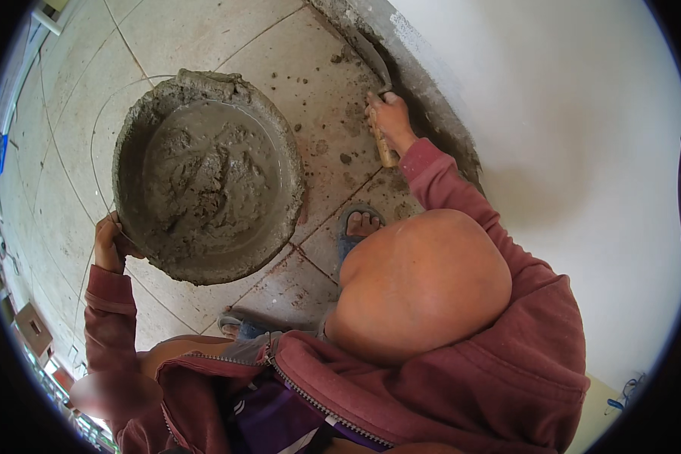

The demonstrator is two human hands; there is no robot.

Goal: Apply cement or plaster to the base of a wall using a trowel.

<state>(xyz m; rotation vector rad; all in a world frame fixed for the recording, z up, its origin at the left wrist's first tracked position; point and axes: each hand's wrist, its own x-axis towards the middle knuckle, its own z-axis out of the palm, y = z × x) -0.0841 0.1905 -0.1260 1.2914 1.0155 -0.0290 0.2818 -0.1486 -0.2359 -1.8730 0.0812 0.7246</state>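
A round basin (286, 136), its rim caked with grey mortar, stands on the tiled floor to the front left. Wet mortar (212, 178) fills much of it, lumpy in the middle and smoother around the sides. My left hand (110, 242) grips the near left edge of the basin, with some fingers hidden by the rim. My right hand (393, 119) is closed around the wooden handle of a trowel (386, 149). The trowel's metal blade points away from me and lies along the rough strip at the wall's foot; I cannot tell how firmly it touches.
A white wall (552, 98) rises on the right, with a rough grey mortar band (439, 94) along its base. Mortar crumbs and splashes dot the floor tiles (242, 45) between basin and wall. My sandalled feet (363, 223) and bent knee are close to the basin.
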